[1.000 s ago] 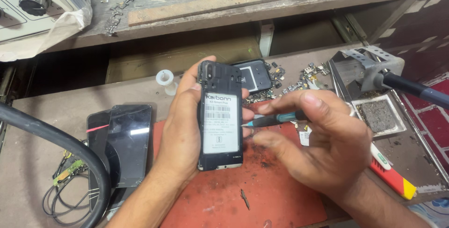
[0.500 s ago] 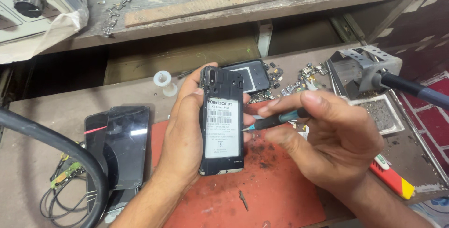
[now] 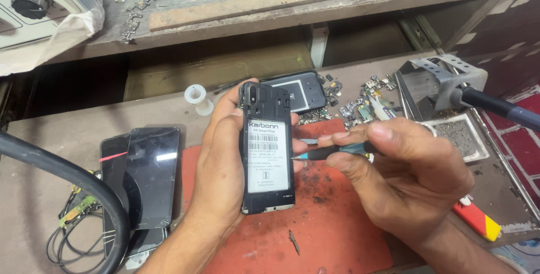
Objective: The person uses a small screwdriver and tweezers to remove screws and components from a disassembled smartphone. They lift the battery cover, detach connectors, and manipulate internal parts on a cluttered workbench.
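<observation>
The left hand [image 3: 225, 167] has its grip closed around an opened phone [image 3: 267, 147], thumb side along the phone's left edge and fingertips curling over the right edge. The phone stands upright in that grip with its back cover off, its bare rear with a white label facing the camera, camera end uppermost. It is held above a red mat [image 3: 315, 223] and clear of it.

The right hand [image 3: 405, 175] pinches a thin screwdriver [image 3: 326, 151] with a dark and teal handle between thumb and forefinger, grip tight on the handle. The tool lies nearly level, its tip pointing left and meeting the phone's right edge about midway up, just beside the left fingertips. The right wrist comes in from the lower right, knuckles up, palm turned toward the phone. The left forearm rises from the bottom edge, wrist straight.

On the worktop [image 3: 45, 195], left of the mat, two dark phone screens [image 3: 149, 173] lie overlapping, with a thick black cable [image 3: 67, 178] arcing past them. Behind the held phone lies a dark phone back cover [image 3: 304, 91], with small loose parts [image 3: 354, 97] scattered to its right. A white spool [image 3: 198, 98] stands near the left thumb. To the far right a soldering iron stand [image 3: 444, 80] sits, and a red and yellow tool [image 3: 478, 218] lies below the right hand.
</observation>
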